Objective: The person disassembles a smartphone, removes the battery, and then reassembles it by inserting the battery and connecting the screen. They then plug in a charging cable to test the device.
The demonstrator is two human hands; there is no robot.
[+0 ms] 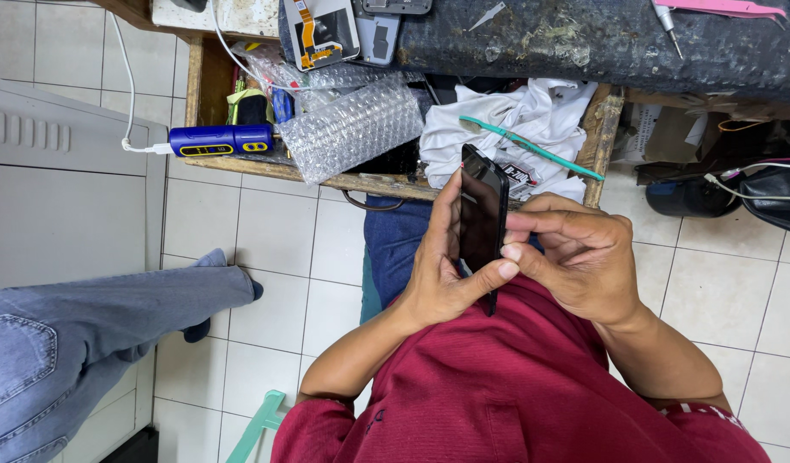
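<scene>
Above the lap of a person in a maroon shirt (515, 386), a black smartphone (482, 221) is held edge-on to the head camera, standing roughly upright. The left hand (442, 274) grips it from the left, palm against the back, thumb lying across the lower edge. The right hand (584, 257) closes on it from the right, fingertips (511, 252) pressed to the phone's side. Both hands are wrapped on the phone.

Beyond the hands, an open wooden drawer (386, 182) under the dark tabletop (601, 43) holds a sheet of bubble wrap (352, 129), a crumpled white cloth (506, 129) and a teal toothbrush (532, 147) lying on that cloth. A blue cylindrical tool (219, 140) with a white cable rests at the drawer's left end. At the left, another person's leg in blue jeans (86, 326) stands on the white tiled floor (275, 249).
</scene>
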